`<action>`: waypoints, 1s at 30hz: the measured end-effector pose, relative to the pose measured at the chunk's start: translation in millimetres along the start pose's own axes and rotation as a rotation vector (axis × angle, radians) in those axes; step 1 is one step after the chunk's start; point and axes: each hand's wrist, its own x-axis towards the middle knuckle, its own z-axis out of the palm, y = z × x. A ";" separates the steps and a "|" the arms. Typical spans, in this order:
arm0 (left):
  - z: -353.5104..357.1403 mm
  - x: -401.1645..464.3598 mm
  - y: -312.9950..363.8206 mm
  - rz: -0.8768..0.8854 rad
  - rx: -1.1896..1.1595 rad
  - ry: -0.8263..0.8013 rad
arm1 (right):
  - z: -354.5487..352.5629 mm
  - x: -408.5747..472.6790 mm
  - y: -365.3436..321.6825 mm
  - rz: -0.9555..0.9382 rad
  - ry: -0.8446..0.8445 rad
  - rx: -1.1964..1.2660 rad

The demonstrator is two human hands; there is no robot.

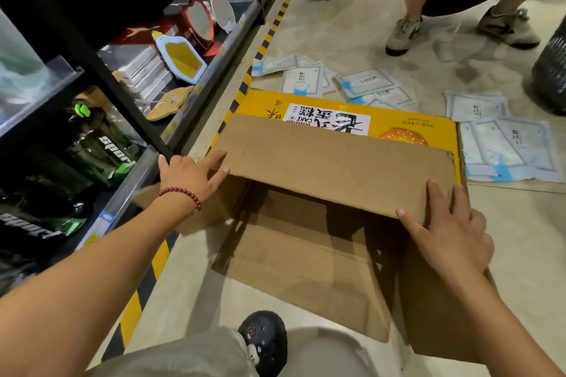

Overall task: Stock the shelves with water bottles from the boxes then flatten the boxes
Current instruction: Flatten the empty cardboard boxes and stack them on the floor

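Your shoe (264,343) points at the box (337,168); left hand (191,176) and right hand (450,239) press its flap, fingers spread flat.

Hands (196,174) on box flap (337,162) — floor
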 end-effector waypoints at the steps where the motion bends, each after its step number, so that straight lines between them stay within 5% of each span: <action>1: 3.4 -1.2 0.5 0.030 -0.053 -0.024 | -2.1 1.3 6.8 0.004 0.003 0.000; 5: 11.5 -11.7 9.3 0.120 -0.425 -0.172 | -7.3 2.0 19.7 0.025 -0.024 0.030; 12: 12.2 -2.4 11.4 -0.090 -0.662 -0.001 | -7.6 -1.6 -17.6 0.008 -0.054 0.123; 18: 17.4 0.4 -11.4 -0.279 -0.435 0.044 | 4.5 -15.8 -59.1 -0.121 -0.117 0.204; 30: -14.8 -26.7 80.1 0.390 -0.276 0.012 | -0.9 -49.7 -107.9 -0.205 -0.325 0.455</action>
